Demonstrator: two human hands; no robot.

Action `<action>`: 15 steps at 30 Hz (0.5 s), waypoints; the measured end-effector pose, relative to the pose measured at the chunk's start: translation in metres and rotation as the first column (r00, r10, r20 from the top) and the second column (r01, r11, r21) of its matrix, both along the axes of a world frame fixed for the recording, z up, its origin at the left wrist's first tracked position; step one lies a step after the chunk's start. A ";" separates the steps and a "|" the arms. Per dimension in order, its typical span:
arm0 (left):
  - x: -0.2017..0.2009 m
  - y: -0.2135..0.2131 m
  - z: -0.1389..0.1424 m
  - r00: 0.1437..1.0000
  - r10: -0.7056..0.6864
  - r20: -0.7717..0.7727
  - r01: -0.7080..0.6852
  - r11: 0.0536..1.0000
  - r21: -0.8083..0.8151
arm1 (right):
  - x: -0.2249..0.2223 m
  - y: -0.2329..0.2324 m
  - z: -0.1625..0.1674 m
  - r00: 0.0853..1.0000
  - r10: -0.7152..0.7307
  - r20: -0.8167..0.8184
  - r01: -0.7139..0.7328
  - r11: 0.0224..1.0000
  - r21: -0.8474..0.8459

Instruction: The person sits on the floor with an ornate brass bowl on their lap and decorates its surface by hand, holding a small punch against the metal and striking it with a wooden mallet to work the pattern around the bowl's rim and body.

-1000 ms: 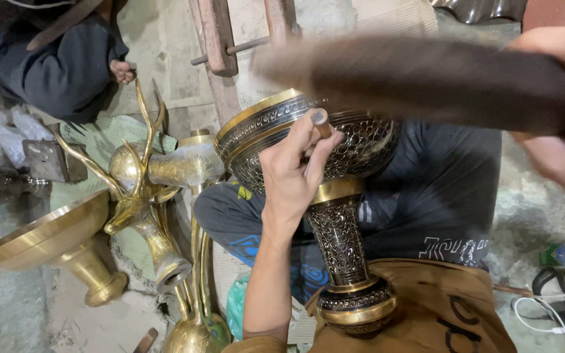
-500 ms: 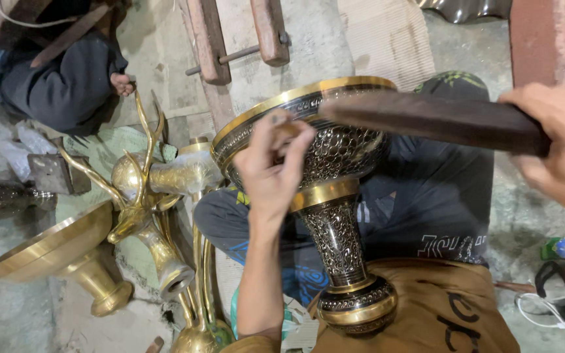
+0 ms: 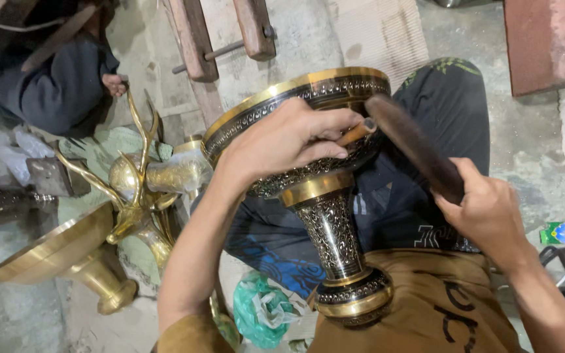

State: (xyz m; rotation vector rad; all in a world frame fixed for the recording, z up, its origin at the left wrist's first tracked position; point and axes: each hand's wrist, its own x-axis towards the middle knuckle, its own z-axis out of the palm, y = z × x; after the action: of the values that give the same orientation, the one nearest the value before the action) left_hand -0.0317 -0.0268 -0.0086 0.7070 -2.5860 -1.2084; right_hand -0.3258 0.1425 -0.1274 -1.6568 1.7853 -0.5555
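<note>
**Engraver sets chisel to brass pedestal bowl**

Left of the pedestal bowl (image 3: pixel 322 189), a plain brass stand (image 3: pixel 67 261) and a brass deer figure (image 3: pixel 135 183) wait on the floor. The bowl lies tilted across the worker's lap. The left hand (image 3: pixel 282 140), fingers closed, pinches 1 small chisel (image 3: pixel 356 133) against the engraved band under the rim. To the bowl's right, the right hand (image 3: pixel 485 212) grips a dark wooden mallet (image 3: pixel 413 147), its head just beside the chisel's butt. Chasing appears under way; the next blow needs a steady chisel.
</note>
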 end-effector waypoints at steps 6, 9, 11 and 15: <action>0.000 0.000 -0.003 0.998 -0.034 -0.059 0.031 0.998 -0.055 | -0.006 0.003 -0.002 1.000 0.017 0.014 -0.013 0.979 -0.205; -0.002 0.000 0.001 0.999 -0.038 0.021 0.039 0.997 -0.065 | -0.004 0.009 -0.001 0.982 -0.013 0.188 0.067 0.957 -0.283; -0.007 -0.002 0.004 0.998 -0.052 0.043 0.053 0.998 -0.043 | -0.002 0.013 0.000 0.985 -0.002 0.170 0.054 0.951 -0.304; -0.021 -0.006 0.011 0.983 -0.106 0.152 0.105 0.994 0.018 | 0.006 0.020 -0.001 0.982 -0.059 0.179 0.102 0.964 -0.245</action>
State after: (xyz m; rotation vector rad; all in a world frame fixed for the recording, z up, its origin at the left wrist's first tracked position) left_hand -0.0523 -0.0331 0.0022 0.6985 -2.7772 -1.2438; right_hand -0.3199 0.1628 -0.1283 -1.6511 1.7180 -0.9685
